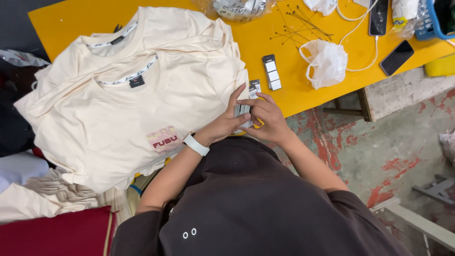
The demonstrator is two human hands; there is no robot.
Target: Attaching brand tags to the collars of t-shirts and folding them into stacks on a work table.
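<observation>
Both hands meet at the near edge of the yellow bench (284, 42), the left hand (226, 124) and right hand (268, 118) with fingers closed around a small stack of tags (242, 111). Cream shirts (118, 109) lie at nine o'clock of the hands, and a strip of tags (271, 72) at twelve o'clock, with a white bag (327, 61) at two.

The small stack of grey and white card tags (243, 112) is mostly covered by the left hand (223, 124) and right hand (266, 120); its count cannot be told. The lower cream cotton T-shirt (95, 40) lies largely hidden under the upper cream cotton T-shirt (137, 114). The clear plastic bag (239, 8), blue plastic basket (433, 21) and black smartphone (379, 16) are cut off by the top edge. The thin black tag pins (303, 22) are too fine to count.
</observation>
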